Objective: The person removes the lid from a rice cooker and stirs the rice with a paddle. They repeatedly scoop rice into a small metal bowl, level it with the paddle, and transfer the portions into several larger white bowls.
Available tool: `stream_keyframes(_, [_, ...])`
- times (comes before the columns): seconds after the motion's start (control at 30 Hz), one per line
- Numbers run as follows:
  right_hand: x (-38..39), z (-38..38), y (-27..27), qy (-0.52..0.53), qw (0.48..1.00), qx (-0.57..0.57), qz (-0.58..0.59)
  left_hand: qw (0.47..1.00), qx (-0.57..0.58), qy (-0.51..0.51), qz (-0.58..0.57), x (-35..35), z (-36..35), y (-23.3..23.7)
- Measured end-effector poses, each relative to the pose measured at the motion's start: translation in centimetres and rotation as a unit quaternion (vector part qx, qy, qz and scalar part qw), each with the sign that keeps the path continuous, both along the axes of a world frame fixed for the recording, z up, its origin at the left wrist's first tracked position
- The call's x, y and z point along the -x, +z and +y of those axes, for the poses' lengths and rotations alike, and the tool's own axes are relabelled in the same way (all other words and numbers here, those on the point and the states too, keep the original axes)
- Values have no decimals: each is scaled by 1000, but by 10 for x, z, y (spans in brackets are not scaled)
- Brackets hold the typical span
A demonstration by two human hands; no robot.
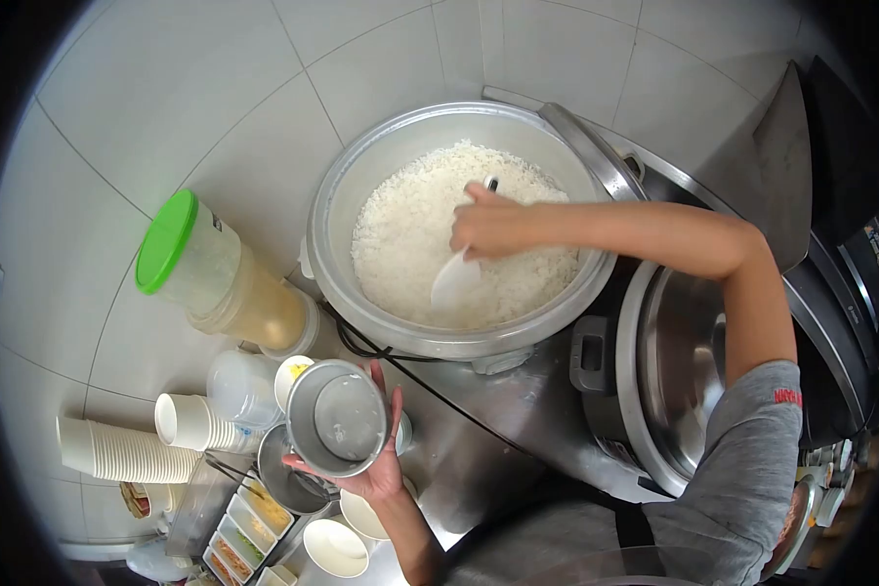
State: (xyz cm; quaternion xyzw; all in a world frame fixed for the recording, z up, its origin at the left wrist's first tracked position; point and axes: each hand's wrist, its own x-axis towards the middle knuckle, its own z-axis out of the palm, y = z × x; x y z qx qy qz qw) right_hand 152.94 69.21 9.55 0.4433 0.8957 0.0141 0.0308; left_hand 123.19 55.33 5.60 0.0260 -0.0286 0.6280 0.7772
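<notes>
My right hand (493, 227) is closed around the handle of a white rice paddle (456, 280), whose blade is down at the rice. Cooked white rice (400, 220) lies inside a large round rice cooker (334, 273) with its lid off to the side. In my left hand (381, 477) is a round metal bowl (338, 418), tilted with its inside facing up toward me. A few whitish smears show on the bowl's bottom. The bowl is held left of and nearer to me than the cooker, apart from its rim.
A second cooker (689, 361) with a steel lid stands at the right. On the left are a green-lidded container (171, 244), stacked paper cups (127, 449), a metal pot (298, 483), white bowls (336, 547) and a topping tray (247, 532). A black cable (459, 410) crosses the steel counter.
</notes>
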Motion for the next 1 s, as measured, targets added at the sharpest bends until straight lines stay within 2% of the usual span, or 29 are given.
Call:
stream_keyframes(0.03, [-8,11,6,-28,999,38,25,1000,-8,6,17,1,-1,1])
stream_keyframes(0.1, [-27,48,12,-207,978,9,38,999,-27,10,44,3,-4,4])
stream_keyframes(0.13, [-39,62,9,-228,969,-77,-55,998,-38,10,54,4,-7,5])
stream_keyframes(0.2, [-59,80,-5,-260,904,-245,-235,989,-51,48,130,9,-11,-3])
stream_keyframes(0.23, [-59,82,-13,-253,902,-247,-246,982,-57,66,168,11,-13,-7])
stream_keyframes(0.33, [-42,67,-28,-210,900,-253,-287,981,-75,56,172,16,-17,-15])
stream_keyframes(0.43, [-32,21,-27,-151,927,-254,-232,993,-47,39,105,17,-22,-14])
stream_keyframes(0.53, [-22,-27,-20,-107,941,-228,-228,999,-6,11,36,12,-20,-12])
stream_keyframes(0.63, [-25,-32,-3,-84,978,-121,-146,999,-20,-5,35,2,-15,-6])
stream_keyframes(0.8, [-54,78,-6,-236,921,-274,-143,995,-34,1,95,-4,-20,-7])
stream_keyframes(0.9, [-67,124,-34,-227,886,-370,-165,991,-31,12,131,-2,-25,-14])
stream_keyframes(0.97, [-62,135,-46,-220,909,-316,-161,988,-43,11,146,3,-27,-16])
stream_keyframes(1.0, [-57,133,-51,-214,920,-286,-161,991,-58,3,117,7,-27,-19])
